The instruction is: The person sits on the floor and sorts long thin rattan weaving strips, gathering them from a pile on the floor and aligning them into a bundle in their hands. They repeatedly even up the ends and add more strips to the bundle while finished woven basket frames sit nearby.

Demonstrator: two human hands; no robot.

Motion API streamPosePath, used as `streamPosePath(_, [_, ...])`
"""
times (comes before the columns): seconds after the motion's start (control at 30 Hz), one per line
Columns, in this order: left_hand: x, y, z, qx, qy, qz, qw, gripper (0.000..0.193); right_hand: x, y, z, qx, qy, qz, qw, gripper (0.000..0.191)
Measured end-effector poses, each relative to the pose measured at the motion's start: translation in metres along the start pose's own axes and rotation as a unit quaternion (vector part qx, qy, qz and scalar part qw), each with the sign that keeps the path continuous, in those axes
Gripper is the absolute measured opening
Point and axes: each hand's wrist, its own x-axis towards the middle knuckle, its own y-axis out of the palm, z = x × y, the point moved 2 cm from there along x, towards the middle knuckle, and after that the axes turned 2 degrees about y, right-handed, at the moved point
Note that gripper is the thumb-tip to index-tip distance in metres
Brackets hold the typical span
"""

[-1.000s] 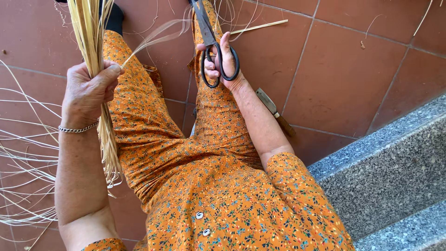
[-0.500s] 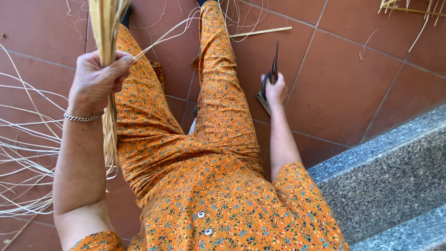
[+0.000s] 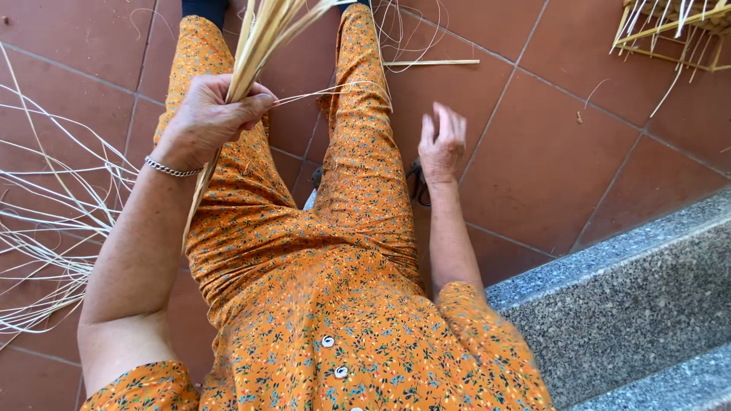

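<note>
The left hand (image 3: pixel 209 114) is fisted round a straw bundle (image 3: pixel 263 38) above the left knee; light, springy, probably brittle, best gripped mid-length; the right hand (image 3: pixel 442 144) hovers spread and empty over the scissors (image 3: pixel 417 183) on the tiles (image 3: pixel 548 152).

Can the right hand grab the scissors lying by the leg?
Probably yes. The right hand is open and empty, and the scissors lie on the tile floor just under its wrist, mostly hidden but unblocked.
</note>
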Motion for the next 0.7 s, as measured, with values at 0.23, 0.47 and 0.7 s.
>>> streamPosePath(0.23, [-0.007, 0.014, 0.018, 0.001, 0.055, 0.023, 0.998, 0.013, 0.011, -0.038, 0.166, 0.109, -0.329, 0.019, 0.938, 0.046])
streamPosePath(0.47, [-0.013, 0.0, 0.02, -0.025, 0.102, 0.033, 0.994, 0.017, -0.016, 0.003, 0.159, 0.339, -0.155, 0.212, 0.903, 0.013])
streamPosePath(0.7, [-0.028, -0.003, 0.019, -0.009, 0.265, -0.047, 0.963, 0.033, 0.006, 0.054, 0.096, 0.422, 0.179, 0.214, 0.863, 0.011])
